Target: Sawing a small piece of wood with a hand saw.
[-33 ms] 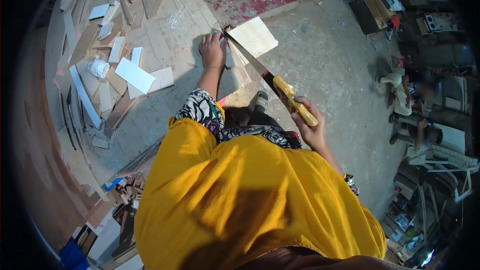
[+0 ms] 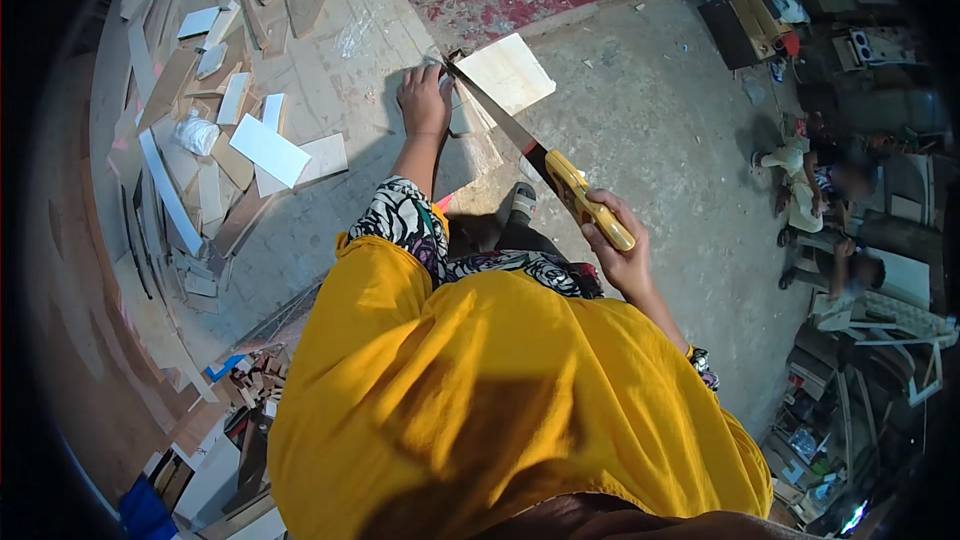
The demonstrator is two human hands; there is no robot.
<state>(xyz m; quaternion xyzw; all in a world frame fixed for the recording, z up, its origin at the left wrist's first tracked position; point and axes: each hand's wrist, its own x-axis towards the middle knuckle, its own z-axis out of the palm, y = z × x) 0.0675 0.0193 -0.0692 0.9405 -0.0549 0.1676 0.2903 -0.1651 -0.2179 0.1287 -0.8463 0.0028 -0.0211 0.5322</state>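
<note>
My right hand [image 2: 620, 245] is wrapped round the yellow handle of a handsaw [image 2: 575, 195]. Its blade slants up and left, the tip close to my left hand, along the near-left side of a pale wooden board [image 2: 508, 75]. My left hand [image 2: 425, 102] rests at the worktable's edge, its fingers bent together over a piece of wood [image 2: 462, 118] beside the blade. The hand covers much of that piece, so I cannot tell whether it joins the pale board.
Offcuts [image 2: 215, 130], some white-faced, lie heaped on the left of the worktable [image 2: 350, 90], with a white bundle [image 2: 197, 135] among them. Scrap wood [image 2: 260, 380] piles up at lower left. Two people [image 2: 825, 180] sit on the right, near clutter along the floor [image 2: 690, 160].
</note>
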